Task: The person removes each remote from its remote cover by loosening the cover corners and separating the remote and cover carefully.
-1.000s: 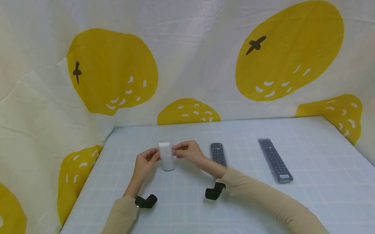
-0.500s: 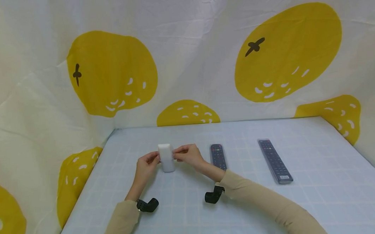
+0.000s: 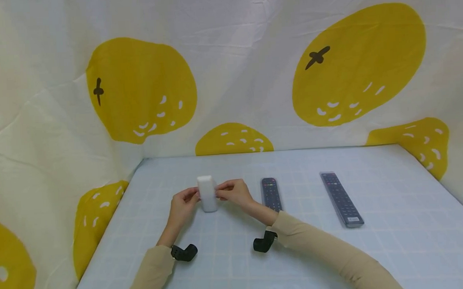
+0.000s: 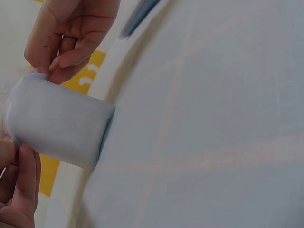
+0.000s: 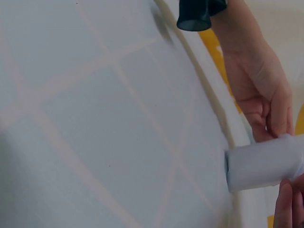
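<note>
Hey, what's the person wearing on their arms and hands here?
The left sleeve and right sleeve are plain beige, ending short of the hands. The left wrist device and right wrist device are black and angular. The left hand and right hand are gloveless.

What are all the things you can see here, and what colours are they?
white object: 1, white, held upright left of the remote controls
remote controls: 2, dark, lying on the tablecloth
tablecloth: 1, pale blue with light lines, under the remote controls
backdrop: 1, whitish, behind and left of the tablecloth
spotted shapes: 6 in the head view, yellow, on the backdrop
wrist devices: 2, black, one per wrist
sleeves: 2, beige, on the forearms
hands: 2, bare, left hand and right hand pinching the white object's sides
</note>
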A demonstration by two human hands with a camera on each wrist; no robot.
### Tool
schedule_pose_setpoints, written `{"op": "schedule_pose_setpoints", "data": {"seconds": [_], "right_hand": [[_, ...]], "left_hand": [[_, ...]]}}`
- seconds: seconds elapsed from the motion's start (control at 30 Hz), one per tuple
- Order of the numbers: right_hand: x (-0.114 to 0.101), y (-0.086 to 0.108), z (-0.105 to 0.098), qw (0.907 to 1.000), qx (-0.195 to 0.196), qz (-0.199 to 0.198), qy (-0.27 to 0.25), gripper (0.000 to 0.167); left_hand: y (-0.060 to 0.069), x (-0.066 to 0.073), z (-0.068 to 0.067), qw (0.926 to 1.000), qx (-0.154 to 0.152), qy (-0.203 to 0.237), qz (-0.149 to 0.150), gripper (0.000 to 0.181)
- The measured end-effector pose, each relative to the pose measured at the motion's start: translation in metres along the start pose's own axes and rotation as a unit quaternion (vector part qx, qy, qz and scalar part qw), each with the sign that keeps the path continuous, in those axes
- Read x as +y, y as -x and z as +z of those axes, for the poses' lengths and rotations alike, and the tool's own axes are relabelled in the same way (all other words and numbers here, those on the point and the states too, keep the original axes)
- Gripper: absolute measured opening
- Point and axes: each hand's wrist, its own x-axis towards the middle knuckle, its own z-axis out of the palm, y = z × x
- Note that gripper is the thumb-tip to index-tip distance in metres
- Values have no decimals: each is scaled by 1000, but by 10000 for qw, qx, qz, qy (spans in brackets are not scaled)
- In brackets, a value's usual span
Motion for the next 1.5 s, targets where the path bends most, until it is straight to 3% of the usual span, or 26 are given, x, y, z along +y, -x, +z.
{"op": "schedule_pose_setpoints", "data": {"seconds": [0.1,0.3,0.57,0.73,0.83,1.03,1.13,1.23,1.37,1.5], "right_hand": [[10,-4,1,9999,92,71,-31,20],[11,-5,2,9998,108,147,-25,19],[5,-7,-1,9967,-506,600,-200,28],[3,-5,-5,9937,-898,664,-125,33],[5,-5,-7,9928,-1015,604,-208,34],[14,-2,-6,9956,-824,417,-179,37],[16,-1,-4,9971,-617,431,-132,36],[17,-1,-4,9976,-505,470,-69,35],[16,1,-4,9973,-490,536,-97,34],[17,1,-5,9956,-630,615,-323,33]], "left_hand": [[0,-2,2,10000,-21,16,-10,21],[2,-1,-1,9999,-82,25,-83,22],[4,0,-9,9980,-282,546,-173,28],[5,1,-16,9971,-629,382,-192,35],[6,2,-20,9960,-829,333,-49,42],[6,1,-20,9942,-972,336,328,45],[6,1,-18,9957,-869,181,279,42],[5,1,-17,9972,-746,-78,38,38],[5,1,-18,9966,-739,-300,-216,36],[5,0,-18,9960,-836,-221,-235,36]]}}
